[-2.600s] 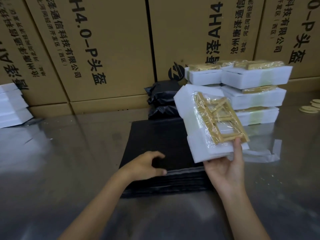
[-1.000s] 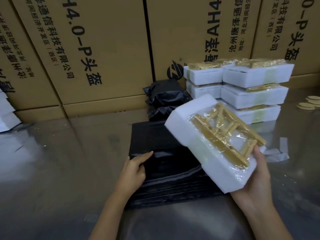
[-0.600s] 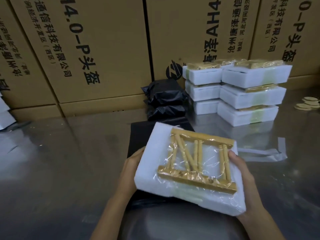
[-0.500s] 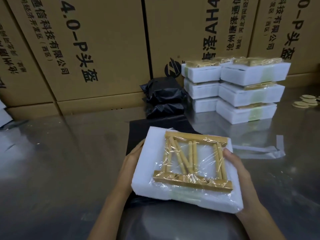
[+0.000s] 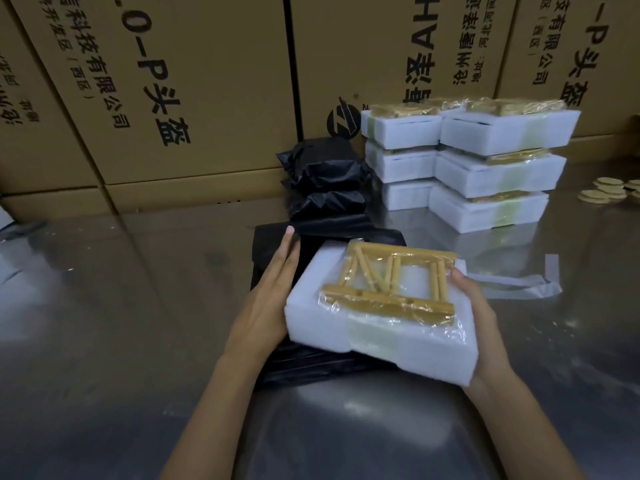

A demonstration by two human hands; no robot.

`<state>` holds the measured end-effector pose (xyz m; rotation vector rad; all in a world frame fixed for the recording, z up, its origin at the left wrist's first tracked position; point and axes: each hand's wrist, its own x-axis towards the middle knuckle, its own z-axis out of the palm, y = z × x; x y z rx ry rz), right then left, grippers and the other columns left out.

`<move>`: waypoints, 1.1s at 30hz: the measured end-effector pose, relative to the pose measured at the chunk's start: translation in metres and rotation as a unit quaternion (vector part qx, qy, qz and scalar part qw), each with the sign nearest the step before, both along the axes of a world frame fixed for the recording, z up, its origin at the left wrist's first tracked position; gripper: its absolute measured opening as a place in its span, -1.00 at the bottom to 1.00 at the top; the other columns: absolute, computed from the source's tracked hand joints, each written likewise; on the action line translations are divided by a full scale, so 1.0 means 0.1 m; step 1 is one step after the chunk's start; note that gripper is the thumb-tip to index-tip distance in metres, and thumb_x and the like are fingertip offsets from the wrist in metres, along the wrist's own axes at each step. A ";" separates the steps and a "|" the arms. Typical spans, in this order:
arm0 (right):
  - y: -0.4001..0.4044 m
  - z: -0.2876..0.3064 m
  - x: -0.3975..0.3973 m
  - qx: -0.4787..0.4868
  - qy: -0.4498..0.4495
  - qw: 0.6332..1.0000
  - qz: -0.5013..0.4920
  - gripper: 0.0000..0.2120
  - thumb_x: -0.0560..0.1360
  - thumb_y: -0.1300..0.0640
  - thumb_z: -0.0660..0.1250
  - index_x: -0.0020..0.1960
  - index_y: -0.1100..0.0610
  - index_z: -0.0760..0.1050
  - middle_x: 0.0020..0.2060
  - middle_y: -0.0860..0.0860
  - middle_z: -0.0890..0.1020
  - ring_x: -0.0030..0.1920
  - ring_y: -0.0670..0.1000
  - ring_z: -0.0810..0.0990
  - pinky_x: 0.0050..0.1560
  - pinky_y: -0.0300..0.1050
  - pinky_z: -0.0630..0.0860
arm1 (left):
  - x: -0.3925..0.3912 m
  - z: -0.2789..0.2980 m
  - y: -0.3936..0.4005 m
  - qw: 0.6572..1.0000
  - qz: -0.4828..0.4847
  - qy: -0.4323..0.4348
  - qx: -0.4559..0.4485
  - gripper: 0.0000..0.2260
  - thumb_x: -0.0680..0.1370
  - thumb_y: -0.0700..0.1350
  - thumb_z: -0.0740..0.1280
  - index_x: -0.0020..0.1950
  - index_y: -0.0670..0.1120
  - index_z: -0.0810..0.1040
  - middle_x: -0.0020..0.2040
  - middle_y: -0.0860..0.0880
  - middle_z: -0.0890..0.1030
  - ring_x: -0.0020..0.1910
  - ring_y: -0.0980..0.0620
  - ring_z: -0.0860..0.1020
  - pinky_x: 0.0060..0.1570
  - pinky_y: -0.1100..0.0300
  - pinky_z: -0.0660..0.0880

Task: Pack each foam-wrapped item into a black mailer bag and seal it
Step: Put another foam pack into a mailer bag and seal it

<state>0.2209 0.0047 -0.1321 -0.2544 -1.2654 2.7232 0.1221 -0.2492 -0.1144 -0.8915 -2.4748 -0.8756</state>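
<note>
**Packing bench: one block in hand, two parcels bagged, six blocks waiting**

1. Foam-wrapped item (image 5: pixel 377 306), white block with gold rods under clear film: held low over the flat black mailer bags (image 5: pixel 273 258), not yet inside one. The right hand (image 5: pixel 485 327) is wrapped around its right end, thumb on top. The left hand (image 5: pixel 266 299) is laid flat along its left side, fingers straight, fingertips reaching the black plastic.
2. Bag pile: lies flat on the metal table (image 5: pixel 104 341); whether a mouth is opened cannot be told.
3. Clear film scrap (image 5: pixel 526 289): loose, right of the pile.
4. Filled black parcels (image 5: pixel 325 181): two are stacked behind the pile; judged as packed.
5. Foam blocks (image 5: pixel 485 164): six are counted in two stacks, all unbagged.
6. Cartons (image 5: pixel 207 81): printed, along the back.

Judged progress: early; bagging and sealing remain for the held block and the six.
</note>
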 end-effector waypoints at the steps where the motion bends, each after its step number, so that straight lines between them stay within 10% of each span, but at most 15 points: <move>1: 0.00 0.08 0.05 0.024 -0.008 1.000 0.002 -0.55 0.48 -0.25 0.34 0.21 0.01 0.67 0.05 0.11 0.72 -0.06 0.15 0.73 -0.13 0.03 0.65 | -0.02 -0.04 0.00 1.000 0.005 -0.005 -0.008 -0.13 0.57 -0.22 0.39 0.63 0.14 -0.14 0.59 0.31 -0.23 0.46 0.16 0.35 -0.21 0.36 0.47; 8: -0.06 0.05 0.02 0.012 0.012 0.999 -0.030 -0.51 0.52 -0.32 0.28 0.27 -0.06 0.63 0.22 0.08 0.67 0.20 0.15 0.66 0.16 0.11 0.60 | 0.05 -0.16 0.11 0.998 0.043 -0.046 0.021 -0.18 0.53 -0.41 0.25 0.64 0.10 -0.03 0.57 0.38 -0.17 -0.19 0.04 0.60 -0.27 -0.01 0.60; 18: -0.21 -0.03 -0.06 0.051 0.027 0.993 -0.105 -0.40 0.42 -0.13 0.52 0.41 -0.04 0.48 0.24 0.01 0.67 0.26 0.03 0.64 0.16 0.02 0.61 | 0.53 -0.22 0.84 0.997 -0.004 -0.008 0.076 -0.15 0.51 -0.46 0.27 0.63 0.12 0.00 0.59 0.30 -0.24 0.57 0.10 0.18 -0.12 0.38 0.52; 23: -0.19 -0.05 -0.03 0.042 0.057 0.995 -0.068 -0.40 0.43 -0.12 0.54 0.42 -0.09 0.47 0.27 0.01 0.65 0.26 0.04 0.63 0.04 -0.04 0.65 | 0.41 -0.15 0.65 0.980 -0.030 -0.095 0.170 -0.36 0.51 -0.43 0.24 0.50 0.08 0.38 0.56 0.30 0.17 0.49 0.27 0.27 0.26 0.47 0.33; 27: -0.27 -0.01 0.00 0.157 0.036 0.982 -0.100 -0.47 0.28 -0.25 0.55 0.22 -0.24 0.55 0.10 -0.08 0.71 0.07 -0.08 0.71 -0.17 -0.11 0.66 | 0.29 0.16 0.52 0.965 0.145 0.037 0.214 -0.71 0.50 -0.33 0.27 -0.09 0.04 0.66 0.14 0.20 0.59 0.16 0.15 0.45 0.14 0.13 0.45; 33: -0.40 -0.02 0.04 0.294 0.013 0.946 -0.137 -0.20 0.11 -0.30 0.60 0.24 0.00 0.50 -0.02 -0.08 0.71 -0.08 -0.11 0.70 -0.31 -0.21 0.58 | -0.05 0.89 1.06 0.999 0.041 -0.013 -0.015 -0.60 0.55 -0.05 0.27 0.40 0.02 0.41 0.33 0.04 0.48 0.34 -0.01 0.37 0.30 -0.01 0.32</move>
